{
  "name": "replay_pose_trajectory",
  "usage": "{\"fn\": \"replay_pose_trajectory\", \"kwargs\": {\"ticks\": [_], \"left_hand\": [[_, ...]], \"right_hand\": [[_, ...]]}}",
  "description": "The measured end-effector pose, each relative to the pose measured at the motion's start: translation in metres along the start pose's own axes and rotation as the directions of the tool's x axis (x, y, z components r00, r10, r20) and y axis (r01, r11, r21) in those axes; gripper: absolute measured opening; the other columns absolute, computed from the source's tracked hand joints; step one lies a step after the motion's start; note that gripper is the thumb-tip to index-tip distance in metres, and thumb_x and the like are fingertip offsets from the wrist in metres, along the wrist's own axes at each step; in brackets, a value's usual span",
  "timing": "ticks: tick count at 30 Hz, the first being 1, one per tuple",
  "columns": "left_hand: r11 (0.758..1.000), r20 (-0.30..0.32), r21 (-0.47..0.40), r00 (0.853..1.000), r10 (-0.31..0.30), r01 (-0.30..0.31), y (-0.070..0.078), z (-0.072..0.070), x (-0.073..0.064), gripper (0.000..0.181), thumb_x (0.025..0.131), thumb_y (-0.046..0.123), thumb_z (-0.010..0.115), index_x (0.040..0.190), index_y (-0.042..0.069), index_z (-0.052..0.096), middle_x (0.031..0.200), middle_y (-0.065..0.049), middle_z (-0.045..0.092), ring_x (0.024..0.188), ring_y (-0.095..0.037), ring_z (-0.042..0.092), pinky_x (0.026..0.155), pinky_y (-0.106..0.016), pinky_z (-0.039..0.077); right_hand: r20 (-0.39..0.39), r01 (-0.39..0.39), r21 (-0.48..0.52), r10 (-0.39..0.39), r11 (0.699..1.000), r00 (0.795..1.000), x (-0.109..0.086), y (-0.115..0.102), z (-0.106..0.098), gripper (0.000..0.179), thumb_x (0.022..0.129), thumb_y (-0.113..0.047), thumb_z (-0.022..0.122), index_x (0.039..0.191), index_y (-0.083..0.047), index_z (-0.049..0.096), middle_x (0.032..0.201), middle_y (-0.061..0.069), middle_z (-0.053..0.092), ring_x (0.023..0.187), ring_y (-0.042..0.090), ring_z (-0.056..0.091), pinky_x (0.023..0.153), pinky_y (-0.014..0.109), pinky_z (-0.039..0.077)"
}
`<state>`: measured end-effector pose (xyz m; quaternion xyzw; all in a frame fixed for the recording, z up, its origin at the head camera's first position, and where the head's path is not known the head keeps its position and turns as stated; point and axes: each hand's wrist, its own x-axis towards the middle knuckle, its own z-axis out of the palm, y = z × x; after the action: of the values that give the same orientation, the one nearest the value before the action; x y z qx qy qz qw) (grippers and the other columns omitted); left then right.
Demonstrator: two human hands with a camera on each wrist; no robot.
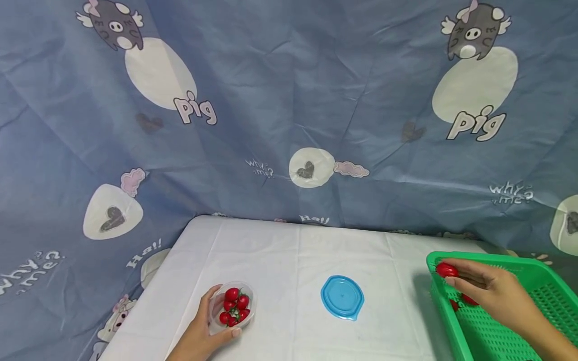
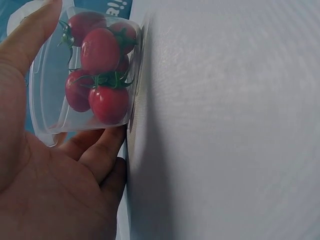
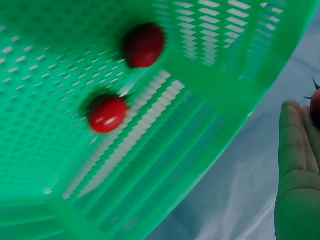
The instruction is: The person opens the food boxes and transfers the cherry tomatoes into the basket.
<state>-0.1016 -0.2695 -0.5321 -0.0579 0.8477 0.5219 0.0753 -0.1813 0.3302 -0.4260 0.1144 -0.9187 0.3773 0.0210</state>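
My left hand [image 1: 204, 326] curls its thumb and fingers round a clear plastic container [image 2: 52, 100] standing on the table. Several red cherry tomatoes [image 1: 232, 294] with green stems lie in it. Over the left rim of a green basket [image 1: 444, 321], my right hand [image 1: 501, 291] pinches a cherry tomato [image 1: 447, 269] between thumb and fingers. In the right wrist view only part of that hand shows at the right edge, outside the rim. Two more tomatoes, a brighter one [image 3: 107, 114] and a darker one [image 3: 145, 45], lie inside the basket.
A blue plastic lid [image 1: 342, 297] with a small tab lies flat on the white-covered table [image 1: 271, 260], between container and basket. Behind and to the left hangs a blue cloth [image 1: 253, 100] with pig prints.
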Motion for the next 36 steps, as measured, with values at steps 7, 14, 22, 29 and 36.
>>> {"fn": "replay_pose_trajectory", "kwargs": {"ticks": [7,14,22,29,36], "left_hand": [[0.999,0.017,-0.023,1.000,-0.022,0.023,0.003,-0.003,0.001,0.107,0.085,0.037,0.088,0.160,0.028,0.014,0.163,-0.031,0.030,0.152,-0.045,0.026,0.116,-0.070,0.026],[1.000,0.008,-0.016,1.000,-0.027,0.027,0.002,-0.001,0.000,0.108,0.084,0.036,0.090,0.161,0.028,0.015,0.163,-0.029,0.032,0.153,-0.044,0.026,0.116,-0.070,0.025],[0.999,0.005,-0.021,0.999,-0.033,0.034,0.003,0.000,-0.002,0.109,0.083,0.040,0.090,0.161,0.031,0.015,0.164,-0.028,0.031,0.154,-0.045,0.023,0.115,-0.072,0.024],[0.999,-0.001,-0.017,0.999,-0.038,0.038,0.002,-0.001,-0.001,0.108,0.083,0.041,0.089,0.161,0.031,0.015,0.164,-0.027,0.032,0.154,-0.044,0.024,0.115,-0.072,0.024],[0.999,-0.002,-0.024,0.999,-0.045,0.045,0.002,-0.001,-0.002,0.109,0.082,0.038,0.090,0.161,0.030,0.015,0.164,-0.027,0.032,0.154,-0.045,0.024,0.115,-0.072,0.024]], "right_hand": [[-0.007,-0.097,-0.148,0.097,0.984,0.995,-0.006,0.033,-0.001,0.050,0.100,-0.028,0.075,0.134,0.006,0.064,0.115,0.022,0.073,0.086,0.004,0.073,0.065,0.028,0.060],[0.063,-0.163,-0.217,0.180,0.963,0.982,-0.014,0.060,0.001,0.057,0.099,-0.037,0.074,0.132,0.009,0.064,0.111,0.020,0.073,0.090,0.031,0.075,0.066,0.038,0.061],[0.131,-0.201,-0.203,0.230,0.958,0.964,-0.016,0.082,0.007,0.055,0.097,-0.031,0.076,0.130,0.012,0.063,0.112,0.024,0.072,0.096,0.036,0.073,0.072,0.043,0.061],[0.169,-0.179,-0.252,0.225,0.951,0.960,-0.015,0.092,0.012,0.052,0.096,-0.032,0.077,0.125,0.010,0.066,0.108,0.023,0.074,0.095,0.040,0.073,0.073,0.052,0.059],[0.207,-0.191,-0.293,0.257,0.937,0.944,-0.012,0.102,0.018,0.057,0.089,-0.029,0.084,0.125,0.012,0.065,0.100,0.015,0.075,0.089,0.032,0.072,0.074,0.054,0.057]]}}
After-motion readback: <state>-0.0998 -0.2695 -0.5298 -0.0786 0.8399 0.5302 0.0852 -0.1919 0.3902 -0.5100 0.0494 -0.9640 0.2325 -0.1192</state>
